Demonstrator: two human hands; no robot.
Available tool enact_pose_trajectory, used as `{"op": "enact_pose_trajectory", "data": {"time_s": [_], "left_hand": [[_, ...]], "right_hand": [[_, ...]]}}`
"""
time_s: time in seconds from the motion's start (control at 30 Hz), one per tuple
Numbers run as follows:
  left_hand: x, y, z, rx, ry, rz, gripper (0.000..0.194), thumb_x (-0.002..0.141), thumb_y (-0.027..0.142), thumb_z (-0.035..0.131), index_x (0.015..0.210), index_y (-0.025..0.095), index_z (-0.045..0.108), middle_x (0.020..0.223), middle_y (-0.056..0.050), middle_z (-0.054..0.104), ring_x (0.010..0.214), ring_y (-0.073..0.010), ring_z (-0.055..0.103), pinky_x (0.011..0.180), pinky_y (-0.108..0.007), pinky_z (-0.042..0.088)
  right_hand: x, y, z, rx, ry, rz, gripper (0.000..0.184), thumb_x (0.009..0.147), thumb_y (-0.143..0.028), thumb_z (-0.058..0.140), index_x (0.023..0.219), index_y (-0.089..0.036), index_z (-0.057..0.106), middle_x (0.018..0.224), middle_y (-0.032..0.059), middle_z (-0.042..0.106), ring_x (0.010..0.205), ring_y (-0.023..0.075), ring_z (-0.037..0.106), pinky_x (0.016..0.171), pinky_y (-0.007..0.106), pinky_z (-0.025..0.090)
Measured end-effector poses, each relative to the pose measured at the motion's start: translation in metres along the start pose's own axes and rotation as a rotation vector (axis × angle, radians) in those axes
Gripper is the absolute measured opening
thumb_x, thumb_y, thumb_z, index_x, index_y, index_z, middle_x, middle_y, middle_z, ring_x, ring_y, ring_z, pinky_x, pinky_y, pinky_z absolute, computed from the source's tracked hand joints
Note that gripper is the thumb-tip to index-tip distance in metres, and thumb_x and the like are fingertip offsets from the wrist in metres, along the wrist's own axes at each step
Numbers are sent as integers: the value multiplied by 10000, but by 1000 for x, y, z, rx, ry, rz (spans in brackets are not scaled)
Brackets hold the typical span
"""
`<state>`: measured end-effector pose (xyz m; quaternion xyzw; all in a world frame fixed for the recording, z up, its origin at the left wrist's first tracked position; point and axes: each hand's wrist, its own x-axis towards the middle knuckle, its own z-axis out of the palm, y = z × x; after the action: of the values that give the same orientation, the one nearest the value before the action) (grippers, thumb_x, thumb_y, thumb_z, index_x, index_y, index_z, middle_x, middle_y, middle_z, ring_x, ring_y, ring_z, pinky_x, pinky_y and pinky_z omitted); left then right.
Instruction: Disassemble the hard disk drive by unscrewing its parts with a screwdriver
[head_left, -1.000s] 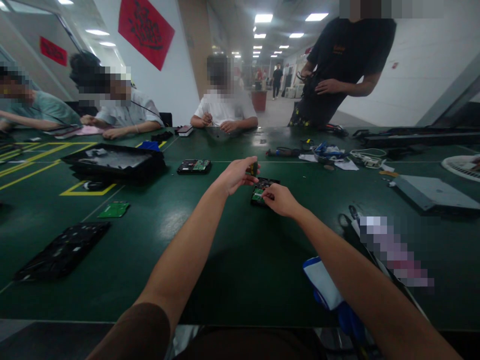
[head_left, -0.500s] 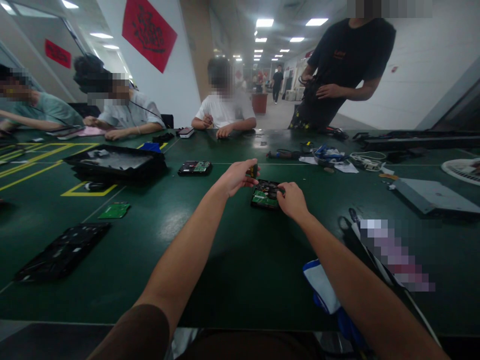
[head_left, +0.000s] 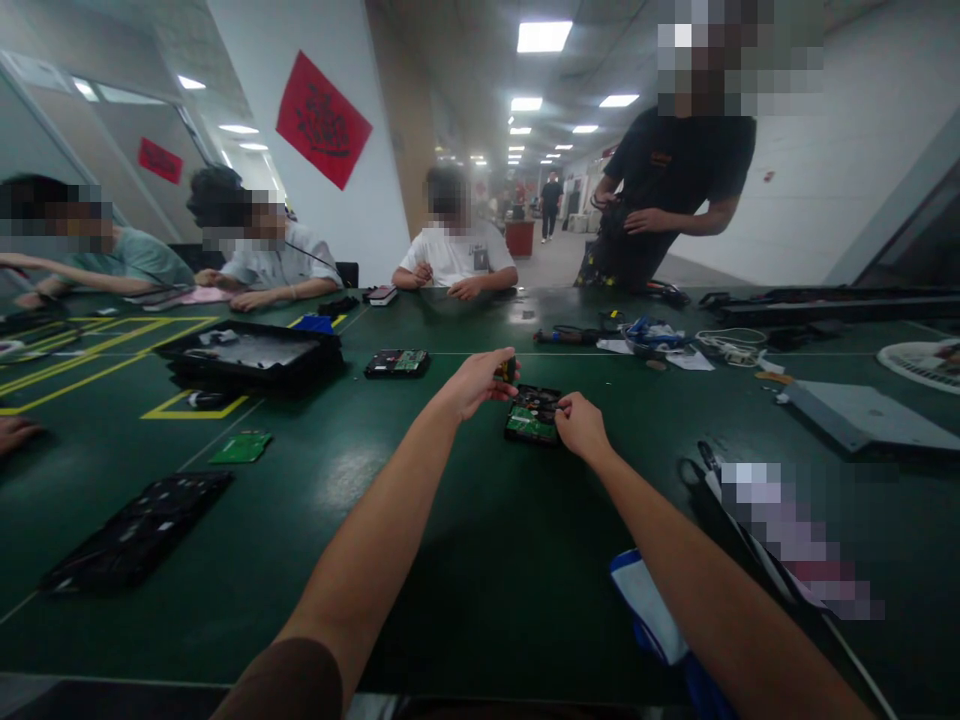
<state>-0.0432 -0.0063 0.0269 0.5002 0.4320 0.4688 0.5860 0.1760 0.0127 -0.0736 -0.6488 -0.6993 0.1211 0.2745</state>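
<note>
In front of me on the green table lies a small black device casing with its inside showing and a green circuit board at its near end. My left hand is above the casing's far left corner, its fingers closed on a short dark piece with yellowish marks; it looks like a tool handle, but its lower end is hidden. At the casing's right edge, my right hand has thumb and fingers pinched together against it. Whether those fingers grip the edge or a small part is too small to tell.
To the left are a similar casing, a loose green circuit board, a black tray and a black panel. A blue-and-white glove and a grey metal box lie right. Several people are around the table.
My view has tipped upward, so everything sits lower. Both hands stay at the casing in nearly the same pose. Another person's hand now shows at the left edge.
</note>
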Motion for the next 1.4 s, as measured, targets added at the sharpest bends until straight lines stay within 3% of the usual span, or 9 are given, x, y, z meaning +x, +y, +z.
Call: {"op": "enact_pose_trajectory", "data": {"time_s": [0.37, 0.47, 0.57, 0.77, 0.97, 1.1, 1.23, 1.33, 1.4], "left_hand": [[1, 0, -4, -18, 6, 5, 341, 915, 453, 609, 947, 120, 674, 913, -111, 694, 603, -138, 657, 534, -253, 478], [2, 1, -6, -24, 17, 7, 337, 915, 452, 606, 949, 124, 675, 916, -110, 696, 602, -137, 656, 535, -253, 482], [3, 1, -8, -28, 18, 12, 336, 916, 452, 603, 947, 126, 678, 906, -112, 699, 603, -137, 653, 542, -251, 486], [5, -1, -9, -24, 16, 9, 345, 909, 464, 613, 949, 129, 685, 917, -113, 699, 601, -134, 650, 545, -255, 483], [4, 0, -11, -25, 20, 15, 357, 909, 466, 616, 962, 122, 692, 921, -121, 698, 603, -137, 653, 558, -267, 489], [2, 4, -12, -25, 37, 18, 361, 907, 471, 619, 954, 121, 694, 926, -124, 696, 604, -135, 647, 557, -263, 487], [1, 6, -13, -29, 57, 9, 342, 919, 454, 602, 953, 126, 693, 892, -120, 696, 595, -127, 638, 569, -256, 487], [2, 5, -14, -22, 70, 2, 345, 924, 456, 587, 944, 128, 690, 861, -111, 694, 574, -126, 631, 562, -255, 482], [4, 2, -15, -11, 80, -5, 353, 920, 465, 584, 934, 128, 688, 842, -106, 694, 558, -124, 623, 544, -248, 470]], "right_hand": [[-18, -11, 8, 289, -119, 149, 299, 898, -208, 535, 1195, -184, 536, 920, 61, 718, 618, 158, 669, 601, 273, 523], [-18, -10, 5, 95, 17, 40, 243, 915, -268, 525, 1133, -187, 594, 1053, 104, 699, 866, 209, 684, 769, 316, 531], [-11, -4, 4, -92, 131, -95, 363, 965, -372, 453, 1225, -163, 600, 1276, 154, 623, 1171, 282, 572, 989, 399, 444], [1, 6, 16, -227, -46, -120, 655, 1022, -544, 242, 1508, -127, 379, 1522, 169, 448, 1453, 325, 265, 1132, 504, 218], [-9, -2, 6, -291, -43, -110, 719, 1011, -611, 182, 1456, -105, 433, 1396, 216, 556, 1313, 365, 426, 1053, 520, 279], [-26, -15, -12, -357, -18, -119, 721, 996, -645, 198, 1210, -98, 617, 1108, 235, 675, 1111, 375, 552, 1006, 546, 310], [-34, -25, -23, -308, -6, -317, 677, 976, -677, 287, 1210, -154, 648, 1170, 214, 648, 1195, 377, 518, 1060, 559, 291], [-34, -26, -20, -223, -134, -588, 721, 886, -740, 484, 1413, -251, 534, 1436, 141, 513, 1405, 356, 349, 1154, 522, 227], [-33, -26, -14, -219, -204, -637, 829, 813, -784, 558, 1466, -279, 482, 1543, 124, 405, 1477, 369, 228, 1190, 545, 149]]}}
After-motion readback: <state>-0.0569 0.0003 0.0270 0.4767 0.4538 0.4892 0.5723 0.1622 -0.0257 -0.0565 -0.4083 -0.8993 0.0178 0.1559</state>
